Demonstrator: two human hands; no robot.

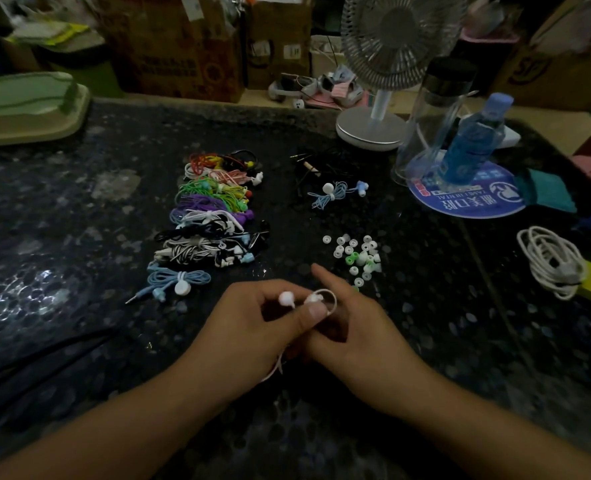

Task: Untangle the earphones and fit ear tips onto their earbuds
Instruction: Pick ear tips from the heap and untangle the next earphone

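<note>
I have the white earphones [316, 301] low in the middle of the frame, both hands meeting over them. My left hand [252, 327] has its fingers and thumb curled round the cable, one earbud poking up above the thumb, so the bud is offered up for fitting. My right hand [352, 327] pinches the cable loop beside it, index finger raised toward the ear tips [356, 254] scattered just above. I judge that pile sits near so that a tip is a short reach. The finished-looking bundles [211, 216] lie further up, left of centre.
</note>
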